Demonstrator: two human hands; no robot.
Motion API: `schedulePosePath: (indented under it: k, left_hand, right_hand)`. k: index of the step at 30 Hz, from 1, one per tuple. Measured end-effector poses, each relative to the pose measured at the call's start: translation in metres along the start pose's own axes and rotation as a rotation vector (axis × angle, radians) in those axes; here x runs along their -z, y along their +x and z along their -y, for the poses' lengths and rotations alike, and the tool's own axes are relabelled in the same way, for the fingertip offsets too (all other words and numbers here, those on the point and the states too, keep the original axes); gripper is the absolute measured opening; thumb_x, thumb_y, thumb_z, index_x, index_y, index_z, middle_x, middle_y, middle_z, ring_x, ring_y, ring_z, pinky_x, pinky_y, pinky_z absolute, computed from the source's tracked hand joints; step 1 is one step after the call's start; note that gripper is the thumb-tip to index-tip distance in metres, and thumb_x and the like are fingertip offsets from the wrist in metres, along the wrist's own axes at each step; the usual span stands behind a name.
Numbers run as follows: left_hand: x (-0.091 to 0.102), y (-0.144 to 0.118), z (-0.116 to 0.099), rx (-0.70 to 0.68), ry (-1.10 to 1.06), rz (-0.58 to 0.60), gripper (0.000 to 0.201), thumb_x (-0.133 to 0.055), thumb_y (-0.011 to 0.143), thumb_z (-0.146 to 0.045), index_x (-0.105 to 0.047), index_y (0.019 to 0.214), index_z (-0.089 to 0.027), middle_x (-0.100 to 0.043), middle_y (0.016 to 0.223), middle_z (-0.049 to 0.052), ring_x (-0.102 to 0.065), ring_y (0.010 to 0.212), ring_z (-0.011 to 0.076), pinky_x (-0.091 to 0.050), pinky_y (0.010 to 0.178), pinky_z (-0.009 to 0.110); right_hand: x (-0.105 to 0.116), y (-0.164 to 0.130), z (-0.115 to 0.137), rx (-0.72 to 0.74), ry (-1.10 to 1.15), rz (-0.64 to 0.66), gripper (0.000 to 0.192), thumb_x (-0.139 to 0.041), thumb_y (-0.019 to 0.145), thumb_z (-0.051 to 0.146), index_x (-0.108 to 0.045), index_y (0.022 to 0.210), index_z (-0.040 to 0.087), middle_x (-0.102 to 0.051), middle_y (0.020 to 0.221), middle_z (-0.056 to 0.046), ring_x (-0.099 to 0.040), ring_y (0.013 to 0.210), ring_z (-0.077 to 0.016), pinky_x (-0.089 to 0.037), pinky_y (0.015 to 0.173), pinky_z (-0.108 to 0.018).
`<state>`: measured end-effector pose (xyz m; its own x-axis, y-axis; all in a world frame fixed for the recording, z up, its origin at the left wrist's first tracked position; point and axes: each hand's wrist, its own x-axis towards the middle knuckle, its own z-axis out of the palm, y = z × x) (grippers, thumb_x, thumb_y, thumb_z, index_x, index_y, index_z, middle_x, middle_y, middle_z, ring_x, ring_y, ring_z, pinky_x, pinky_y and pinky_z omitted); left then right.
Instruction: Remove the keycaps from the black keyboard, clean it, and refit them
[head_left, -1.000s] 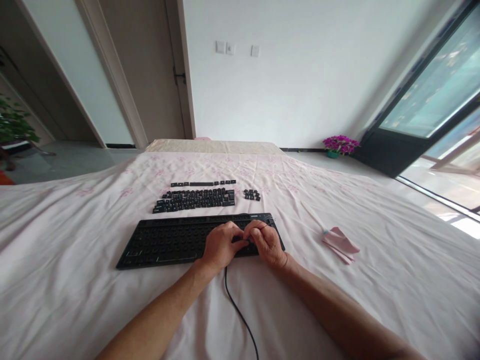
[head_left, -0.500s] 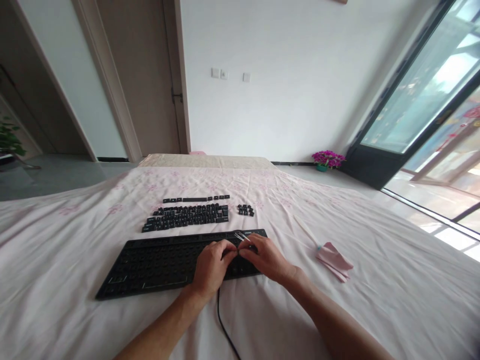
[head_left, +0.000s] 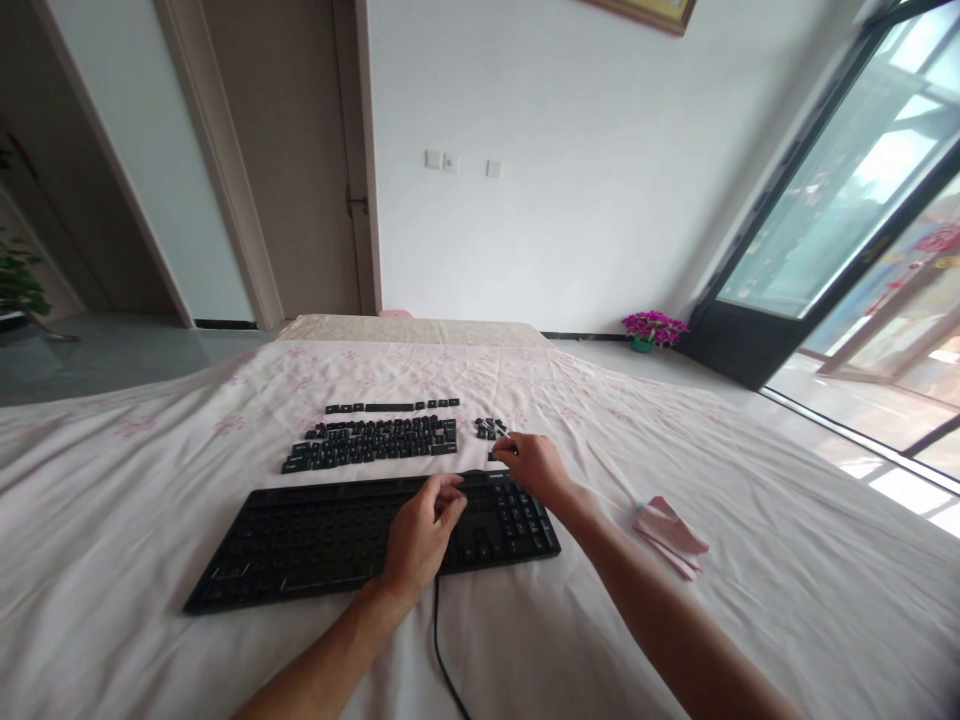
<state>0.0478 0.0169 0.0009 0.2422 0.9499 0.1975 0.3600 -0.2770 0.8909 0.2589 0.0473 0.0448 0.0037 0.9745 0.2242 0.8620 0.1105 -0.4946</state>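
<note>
A black keyboard [head_left: 322, 540] lies on the pink-patterned bedsheet [head_left: 150, 480]; most of its keys are off, and the number pad at its right end still has keys. My left hand [head_left: 421, 532] rests on the keyboard's middle, fingers loosely curled. My right hand [head_left: 529, 464] reaches past the keyboard's far right corner, fingertips at a small group of black keycaps [head_left: 489, 429], pinching something small and dark. Rows of removed keycaps [head_left: 373, 440] lie laid out beyond the keyboard.
The keyboard's black cable [head_left: 444, 660] runs toward me over the sheet. A folded pink cloth [head_left: 669, 533] with a thin stick lies to the right. Beyond the bed are a door, a white wall, a pot of purple flowers [head_left: 652, 327] and a glass sliding door.
My right hand left the keyboard's right part and moved forward to the small keycap group. The left hand stayed on the keyboard. The number-pad keys are now uncovered.
</note>
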Motion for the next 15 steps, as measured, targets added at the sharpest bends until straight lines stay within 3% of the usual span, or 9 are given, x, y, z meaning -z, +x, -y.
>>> schedulePosePath:
  k: [6,15]
  left_hand:
    - [0.000,-0.001,0.004,-0.025,-0.015,0.006,0.027,-0.051,0.086,-0.027,-0.059,0.111,-0.023,-0.070,0.093,0.001,-0.065,0.081,0.0141,-0.048,0.078,0.025]
    - [-0.001,-0.002,0.006,-0.036,-0.028,-0.022,0.030,-0.051,0.086,-0.030,-0.057,0.115,-0.024,-0.071,0.092,0.000,-0.065,0.082,0.0150,-0.048,0.078,0.025]
  right_hand:
    - [-0.011,0.041,-0.018,-0.113,-0.111,0.047,0.016,-0.060,0.079,0.027,-0.075,0.084,0.022,-0.070,0.070,-0.001,-0.062,0.067,-0.0153,-0.035,0.059,-0.023]
    - [-0.026,0.047,-0.027,-0.112,-0.165,0.055,0.014,-0.062,0.079,0.026,-0.075,0.084,0.024,-0.073,0.082,-0.002,-0.063,0.081,-0.0187,-0.036,0.065,-0.024]
